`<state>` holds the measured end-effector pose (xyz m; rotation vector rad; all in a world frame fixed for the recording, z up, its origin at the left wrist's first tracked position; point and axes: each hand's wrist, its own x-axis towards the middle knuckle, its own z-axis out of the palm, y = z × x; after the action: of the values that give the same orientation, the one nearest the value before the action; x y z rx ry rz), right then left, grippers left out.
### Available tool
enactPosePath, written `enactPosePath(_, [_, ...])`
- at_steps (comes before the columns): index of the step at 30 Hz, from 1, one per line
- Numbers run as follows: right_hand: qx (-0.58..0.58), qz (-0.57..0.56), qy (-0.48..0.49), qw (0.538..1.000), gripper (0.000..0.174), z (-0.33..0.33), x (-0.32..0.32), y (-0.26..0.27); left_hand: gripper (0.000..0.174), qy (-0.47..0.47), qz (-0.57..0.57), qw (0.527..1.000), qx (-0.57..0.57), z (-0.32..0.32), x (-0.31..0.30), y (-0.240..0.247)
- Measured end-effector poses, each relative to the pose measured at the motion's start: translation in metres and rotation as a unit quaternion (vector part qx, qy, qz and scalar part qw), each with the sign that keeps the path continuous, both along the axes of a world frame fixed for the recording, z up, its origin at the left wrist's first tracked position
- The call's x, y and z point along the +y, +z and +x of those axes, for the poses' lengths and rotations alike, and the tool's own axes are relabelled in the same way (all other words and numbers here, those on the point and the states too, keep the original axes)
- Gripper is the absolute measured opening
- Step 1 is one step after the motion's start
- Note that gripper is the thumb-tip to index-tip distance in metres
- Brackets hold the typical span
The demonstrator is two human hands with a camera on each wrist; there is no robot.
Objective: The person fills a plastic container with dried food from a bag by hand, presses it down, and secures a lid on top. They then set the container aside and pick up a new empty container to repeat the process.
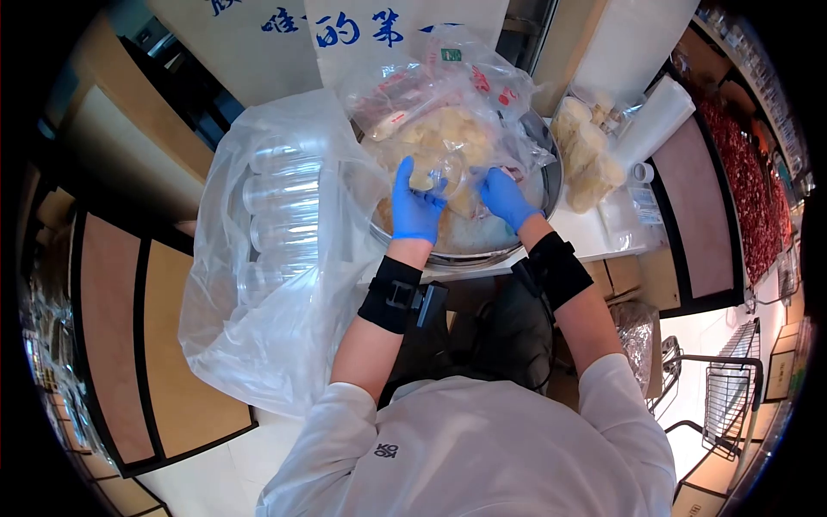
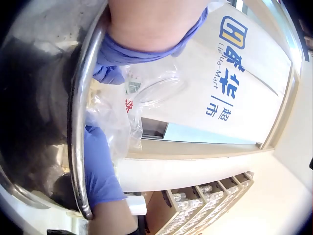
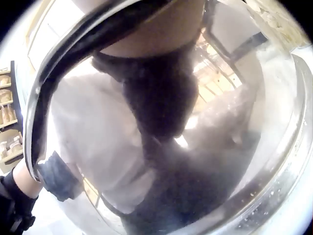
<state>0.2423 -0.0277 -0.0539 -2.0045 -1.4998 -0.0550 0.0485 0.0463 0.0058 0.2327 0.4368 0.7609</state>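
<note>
My left hand (image 1: 418,211), in a blue glove, holds a clear plastic cup (image 1: 425,177) low over a wide metal basin (image 1: 553,177), thumb on one side and fingers on the other. Pale yellow slices (image 1: 448,133) lie in the basin under and around clear plastic. Just to the right, my gloved right hand (image 1: 508,198) has its fingers curled at the edge of a clear plastic bag (image 1: 538,142) and grips its film. The left wrist view shows the right hand (image 2: 100,166) inside the basin rim, its fingertips hidden by plastic.
Left of the basin stands a large translucent bag (image 1: 215,284) of stacked clear cups (image 1: 284,189). Filled containers (image 1: 594,164) and a white plastic roll (image 1: 659,116) are at the right. A printed board (image 1: 405,69) rises behind the basin. A wire cart (image 1: 732,388) stands at lower right.
</note>
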Motion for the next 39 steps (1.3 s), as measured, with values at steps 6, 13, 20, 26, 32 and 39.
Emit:
enactPosePath(6, [0.104,-0.156,-0.037,0.982,0.027,-0.003,-0.009,0.023,0.054,-0.011,0.014,0.999,0.048,0.002,0.0,0.0])
enactPosePath(13, [0.125,-0.171,-0.008,0.977,0.038,-0.025,-0.019,0.05,0.053,-0.021,0.017,1.0,0.007,0.002,0.003,-0.002])
enactPosePath(20, [0.145,-0.184,0.064,0.97,0.033,-0.018,-0.01,0.027,0.057,-0.007,0.021,1.0,0.02,0.004,0.001,-0.001])
enactPosePath(26, [0.22,-0.026,0.009,0.975,0.028,-0.009,-0.014,0.019,0.056,-0.008,0.022,0.998,0.052,0.003,0.003,-0.005])
enactPosePath(32, [0.104,-0.05,-0.062,0.991,0.024,0.007,-0.053,0.077,0.05,0.019,0.043,0.995,0.089,0.003,0.0,0.0])
enactPosePath(39, [0.21,-0.09,0.068,0.971,0.026,-0.018,-0.098,0.173,0.047,-0.006,0.033,0.998,0.058,0.002,0.001,-0.001])
